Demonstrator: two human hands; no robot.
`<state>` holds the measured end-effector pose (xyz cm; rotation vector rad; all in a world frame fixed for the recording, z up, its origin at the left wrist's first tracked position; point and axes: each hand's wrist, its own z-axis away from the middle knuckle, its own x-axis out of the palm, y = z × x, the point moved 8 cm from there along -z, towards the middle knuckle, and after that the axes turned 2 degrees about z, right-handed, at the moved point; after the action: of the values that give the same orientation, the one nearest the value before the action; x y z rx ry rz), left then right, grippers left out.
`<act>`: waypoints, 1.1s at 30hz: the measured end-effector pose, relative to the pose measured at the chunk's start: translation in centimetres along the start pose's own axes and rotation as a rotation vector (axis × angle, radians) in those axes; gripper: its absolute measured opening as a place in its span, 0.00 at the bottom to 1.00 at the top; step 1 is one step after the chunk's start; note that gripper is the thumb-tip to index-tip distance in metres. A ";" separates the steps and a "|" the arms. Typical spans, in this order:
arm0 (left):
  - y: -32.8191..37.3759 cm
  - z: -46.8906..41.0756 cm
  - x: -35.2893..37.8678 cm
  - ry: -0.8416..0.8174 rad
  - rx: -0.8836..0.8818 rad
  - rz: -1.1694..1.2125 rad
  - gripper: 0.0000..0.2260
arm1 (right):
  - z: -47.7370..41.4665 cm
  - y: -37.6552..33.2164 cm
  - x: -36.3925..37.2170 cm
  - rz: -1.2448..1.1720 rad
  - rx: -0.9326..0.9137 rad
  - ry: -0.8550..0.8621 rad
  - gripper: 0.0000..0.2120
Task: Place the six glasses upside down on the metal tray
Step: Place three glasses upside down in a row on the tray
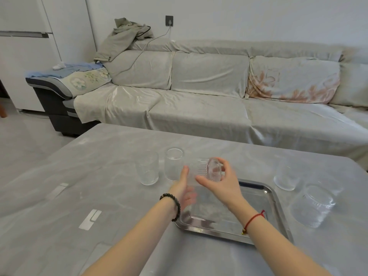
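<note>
Both my hands hold a clear ribbed glass (199,172) above the left part of the metal tray (276,208). The glass is tipped, its thick base toward me and up. My right hand (221,182) grips the base end; my left hand (185,188) cups its side. Two clear glasses stand upright left of the tray, one (148,168) beside the other (173,164). Right of the tray are a glass (284,176) and a wider ribbed glass (313,206); their orientation is hard to tell. No glass rests on the tray.
The grey marble-look table (99,166) carries everything. A covered sofa (199,100) runs along behind the table, with a jacket on its back. A white cabinet stands at the far left.
</note>
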<state>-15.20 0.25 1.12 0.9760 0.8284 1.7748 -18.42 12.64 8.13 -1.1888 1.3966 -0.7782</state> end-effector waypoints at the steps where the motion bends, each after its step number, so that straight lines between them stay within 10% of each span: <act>1: 0.0 -0.4 -0.7 0.068 0.031 -0.158 0.33 | -0.4 0.0 -0.3 0.065 -0.016 -0.005 0.31; 10: 1.3 -2.9 -0.2 -0.050 0.424 -0.766 0.30 | -3.4 3.8 2.3 0.317 0.022 -0.104 0.40; 23: 0.1 -4.5 -1.0 -0.088 0.479 -0.564 0.30 | -2.6 6.6 3.4 0.220 0.051 -0.047 0.45; 28: 4.1 -1.8 -6.2 0.226 0.734 -0.520 0.26 | -2.0 0.5 4.0 0.344 -0.308 0.039 0.34; 33: 9.3 1.3 -12.5 0.504 0.961 -0.631 0.25 | -2.0 -3.7 10.5 0.307 -0.432 -0.224 0.26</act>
<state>-14.35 -14.44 6.32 0.6754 2.1521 1.0219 -18.50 1.33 8.72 -1.2974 1.5519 -0.1230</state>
